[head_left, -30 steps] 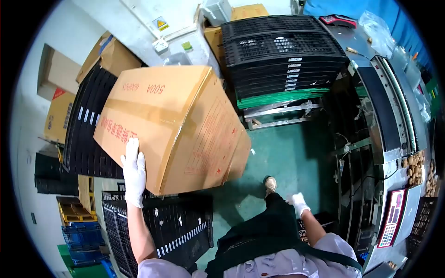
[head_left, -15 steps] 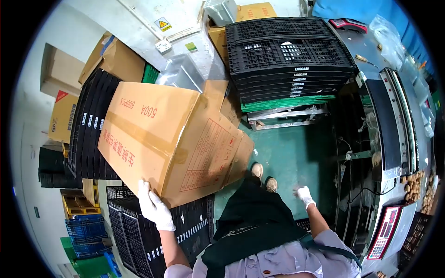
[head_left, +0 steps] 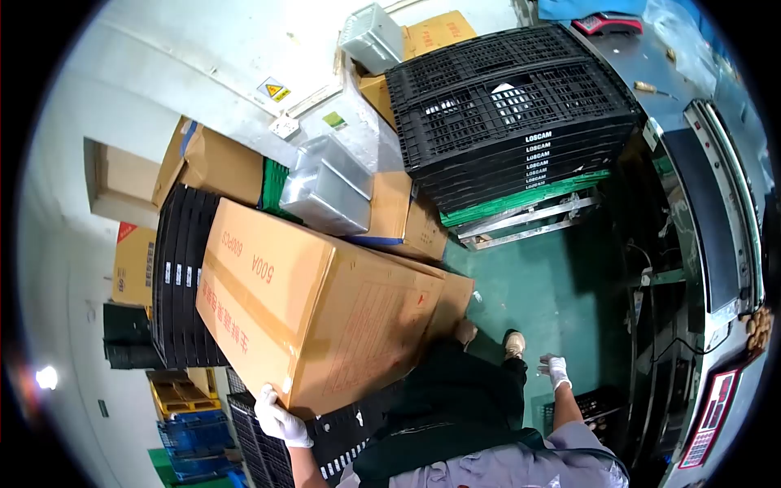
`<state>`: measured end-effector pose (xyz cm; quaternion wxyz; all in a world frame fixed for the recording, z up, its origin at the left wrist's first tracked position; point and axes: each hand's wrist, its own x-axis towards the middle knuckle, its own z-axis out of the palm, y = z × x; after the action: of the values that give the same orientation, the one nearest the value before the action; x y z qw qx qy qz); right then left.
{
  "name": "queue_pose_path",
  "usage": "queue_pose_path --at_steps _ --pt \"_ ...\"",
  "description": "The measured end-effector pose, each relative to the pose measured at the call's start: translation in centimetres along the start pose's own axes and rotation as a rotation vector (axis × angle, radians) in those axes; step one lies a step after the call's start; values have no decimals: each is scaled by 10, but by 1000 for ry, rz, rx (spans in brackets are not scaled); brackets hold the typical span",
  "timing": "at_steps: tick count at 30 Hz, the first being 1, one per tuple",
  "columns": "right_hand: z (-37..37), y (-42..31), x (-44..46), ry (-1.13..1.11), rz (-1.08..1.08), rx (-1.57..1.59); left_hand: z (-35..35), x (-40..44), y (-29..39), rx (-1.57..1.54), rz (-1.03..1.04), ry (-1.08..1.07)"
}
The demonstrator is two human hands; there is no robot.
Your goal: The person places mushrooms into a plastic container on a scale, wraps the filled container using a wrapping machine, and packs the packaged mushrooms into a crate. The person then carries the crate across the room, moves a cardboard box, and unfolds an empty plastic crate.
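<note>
A large brown cardboard box (head_left: pixel 260 281) with red printing and tape along its seams fills the left middle of the head view. My left hand (head_left: pixel 281 416), in a white glove, grips its near lower corner; some of the fingers are hidden by the box. Behind the box's far end stand clear plastic containers (head_left: pixel 329 191) and another cardboard box (head_left: pixel 389 211). My right hand (head_left: pixel 556 370), also gloved in white, hangs over the green floor with its fingers apart and nothing in it. Black crates (head_left: pixel 346 423) lie below the box's near edge.
Folded black crates (head_left: pixel 521 122) are stacked on a metal-framed base ahead. More black crates (head_left: pixel 181 276) stand upright at left. A bench with a sealing machine (head_left: pixel 720 207) and a red-edged scale (head_left: pixel 712 419) runs along the right. Green floor (head_left: pixel 529 276) shows between.
My view has shifted left and turned. The large box sits lower against the things behind it, uncovering more of the clear containers. My left hand stays at its corner; my right hand stays free.
</note>
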<state>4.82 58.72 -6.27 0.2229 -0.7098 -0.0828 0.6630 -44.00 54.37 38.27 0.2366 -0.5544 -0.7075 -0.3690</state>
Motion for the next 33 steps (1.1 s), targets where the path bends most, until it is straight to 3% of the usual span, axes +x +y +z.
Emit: queue_pose_path --at_steps 3,5,9,11,13,15,16,18,19,20,21,22,23,24,26,27,29,30,33 --pt "-10 32 19 25 80 -4 -9 -1 -13 63 164 -54" --pt "-24 54 19 5 13 -159 -8 -2 -6 94 104 -61" --pt "-18 52 -4 54 218 -77 -4 -6 -11 18 90 -19" --pt "-28 90 35 -102 -295 -511 -4 -3 0 21 71 -21" --pt "-18 78 45 -194 -545 -637 -1 -1 9 36 -2 2" --pt "15 9 8 -293 -582 -1179 -1 0 16 9 -40 17" --pt "33 -3 32 -299 -635 -1674 -1 0 16 -29 -42 25" --pt "66 -9 64 -133 -681 -1134 -1 1 17 -84 -36 26" --pt "100 -33 51 76 -293 -569 -4 -1 14 -104 -44 -8" --pt "123 -77 0 -48 -420 -632 -7 0 13 -62 -11 -40" --pt "152 -101 -19 -90 -302 -441 -10 -1 14 -19 20 -77" --pt "173 -107 1 -67 -329 -573 -13 -3 12 7 54 -104" --pt "197 -102 29 25 -511 -610 -15 -4 9 31 95 -129" --pt "221 -123 8 -6 -538 -643 -18 -6 9 87 62 -162" --pt "268 -157 -28 -125 -467 -459 -23 -8 5 64 112 -194" --pt "289 -158 11 -120 -484 -453 -23 -9 0 39 173 -200" --pt "338 -136 100 -11 -855 -230 -21 -9 -5 51 281 -141" --pt "348 -141 97 -117 -825 -131 -18 -9 10 97 186 -108" --pt "361 -157 63 -347 -644 182 -27 -5 -5 38 322 -191"
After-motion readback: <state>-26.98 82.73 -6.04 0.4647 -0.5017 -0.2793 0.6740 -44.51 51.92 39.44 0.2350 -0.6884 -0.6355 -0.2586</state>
